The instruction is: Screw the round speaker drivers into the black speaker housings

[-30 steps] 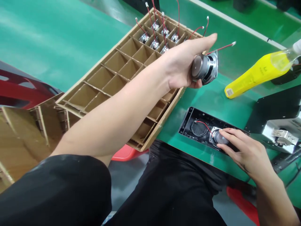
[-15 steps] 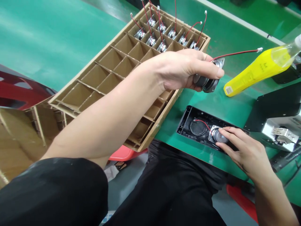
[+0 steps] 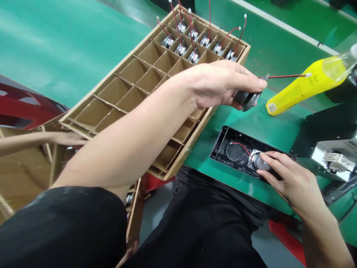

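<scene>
My left hand (image 3: 223, 83) is closed around a small speaker (image 3: 247, 99), raised above the bench beside the cardboard box. A red wire with a white plug sticks out from it to the right. Below, the fingers of my right hand (image 3: 297, 180) grip the round magnet of a second speaker (image 3: 259, 160), which sits in a black plastic housing (image 3: 219, 143). This speaker's red wire lies leftward over a round mesh grille (image 3: 235, 152) in the housing. Whether it is fully seated I cannot tell.
A divided cardboard box (image 3: 181, 158) holds several wired speakers (image 3: 193, 56) at its far end. A yellow-labelled bottle (image 3: 306, 87) lies at right, near a black machine (image 3: 334, 149). Another person's hand (image 3: 68, 138) reaches in from the left, near a second carton (image 3: 136, 212).
The speaker in my left hand has tilted slightly and its wire has swung lower. Another person's arm and a carton with speakers have appeared at lower left. My right hand has stayed put.
</scene>
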Demonstrator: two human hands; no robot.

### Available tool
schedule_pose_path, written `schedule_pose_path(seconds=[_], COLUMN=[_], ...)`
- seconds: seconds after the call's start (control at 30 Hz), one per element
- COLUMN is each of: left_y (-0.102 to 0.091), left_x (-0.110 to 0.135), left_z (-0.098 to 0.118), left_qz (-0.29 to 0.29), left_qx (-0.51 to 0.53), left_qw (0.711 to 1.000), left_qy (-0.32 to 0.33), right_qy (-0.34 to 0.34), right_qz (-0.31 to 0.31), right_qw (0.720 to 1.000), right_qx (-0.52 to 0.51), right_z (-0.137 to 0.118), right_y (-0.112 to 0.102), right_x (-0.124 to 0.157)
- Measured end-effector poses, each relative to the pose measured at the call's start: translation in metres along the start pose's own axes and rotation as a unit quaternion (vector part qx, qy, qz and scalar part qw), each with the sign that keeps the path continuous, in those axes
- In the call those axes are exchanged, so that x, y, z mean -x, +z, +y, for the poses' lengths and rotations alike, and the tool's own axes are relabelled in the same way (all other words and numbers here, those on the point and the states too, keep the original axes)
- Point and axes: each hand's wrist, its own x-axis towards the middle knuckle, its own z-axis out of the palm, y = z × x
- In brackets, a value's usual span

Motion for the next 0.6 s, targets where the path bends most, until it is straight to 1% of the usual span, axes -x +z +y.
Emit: schedule_pose_path(seconds=[0.07,0.17,0.23,0.3,0.37,0.47,0.53,0.6], left_y=[0.000,-0.002,-0.003,-0.003,-0.002,0.001,0.002,0.002], left_x=[0.000,-0.002,-0.003,-0.003,-0.002,0.003,0.008,0.014], left_z=[0.000,0.000,0.000,0.002,0.004,0.008,0.012,0.017], left_qz=[-0.011,-0.033,-0.046,-0.056,-0.063,-0.080,-0.093,-0.110], left_qx=[-0.004,-0.008,-0.020,-0.043,-0.072,-0.121,-0.155,-0.195], left_qw=[1.000,0.999,0.999,0.997,0.995,0.989,0.983,0.974], left_qy=[-0.003,0.000,0.005,0.012,0.021,0.027,0.025,0.031], right_qy=[-0.001,-0.005,-0.005,-0.005,0.000,0.024,0.047,0.071], right_qz=[-0.001,0.009,0.027,0.038,0.028,-0.018,-0.046,-0.064], right_qw=[1.000,0.999,0.998,0.997,0.998,0.999,0.998,0.995], right_qx=[0.013,0.042,0.061,0.066,0.056,0.037,0.025,0.012], right_z=[-0.001,-0.003,-0.007,-0.012,-0.017,-0.023,-0.025,-0.026], right_y=[-0.001,-0.008,-0.014,-0.016,-0.009,0.013,0.026,0.032], right_x=[0.000,-0.002,-0.008,-0.018,-0.031,-0.049,-0.057,-0.060])
